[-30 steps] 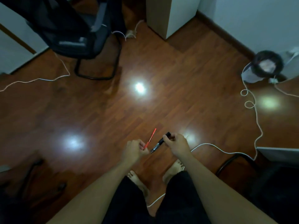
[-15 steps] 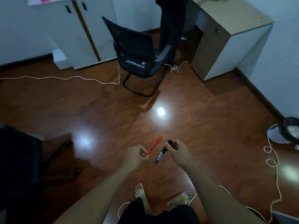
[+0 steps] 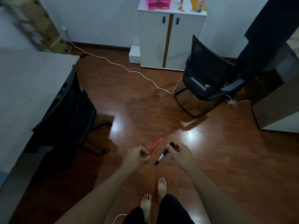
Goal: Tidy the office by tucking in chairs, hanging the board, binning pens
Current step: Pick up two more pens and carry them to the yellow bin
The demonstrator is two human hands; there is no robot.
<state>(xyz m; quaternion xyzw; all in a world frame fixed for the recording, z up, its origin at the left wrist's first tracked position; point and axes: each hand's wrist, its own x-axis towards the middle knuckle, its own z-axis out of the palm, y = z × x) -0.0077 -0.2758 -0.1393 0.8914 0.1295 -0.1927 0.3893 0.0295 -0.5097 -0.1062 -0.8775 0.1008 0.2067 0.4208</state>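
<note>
Head view shows left hand [image 3: 135, 157] pinching a red pen [image 3: 155, 147], right hand [image 3: 180, 153] a black marker [image 3: 163, 155]; both want firm carrying to the bin

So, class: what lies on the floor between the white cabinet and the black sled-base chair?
In the head view, a white cable trails across the floor from the wall, past the white cabinet, to the chair.

A white cupboard [image 3: 171, 41] is set against the wall, with pink boxes [image 3: 158, 3] placed on top. A white cord [image 3: 129, 71] is laid across the brown floor [image 3: 226, 159].
</note>
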